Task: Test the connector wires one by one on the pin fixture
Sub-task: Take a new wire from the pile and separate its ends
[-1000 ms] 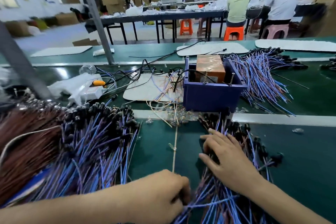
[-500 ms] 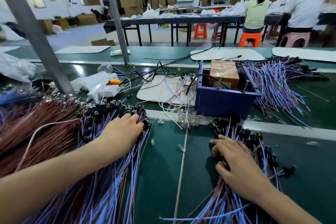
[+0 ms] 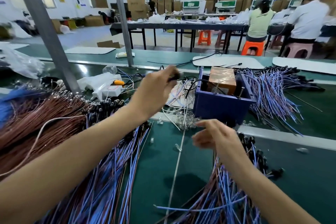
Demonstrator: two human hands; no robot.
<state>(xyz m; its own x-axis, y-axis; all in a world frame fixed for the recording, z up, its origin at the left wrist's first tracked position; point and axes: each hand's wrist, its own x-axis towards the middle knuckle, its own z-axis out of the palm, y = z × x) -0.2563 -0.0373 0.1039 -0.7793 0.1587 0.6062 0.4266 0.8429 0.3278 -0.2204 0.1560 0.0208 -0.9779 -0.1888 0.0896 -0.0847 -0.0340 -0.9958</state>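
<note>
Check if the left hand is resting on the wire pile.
No, the left hand is up above the wire pile, pinching a dark connector near the blue bin.

At mid-frame the left hand (image 3: 156,87) pinches a black connector (image 3: 175,76) in the air, just left of the blue box (image 3: 221,109), which holds a copper-brown block (image 3: 222,80). The right hand (image 3: 218,136), blurred and with relaxed fingers, hovers below the box over the green surface (image 3: 156,169). Blue-and-brown wire bundles (image 3: 101,178) fill the lower left and lower right.
</note>
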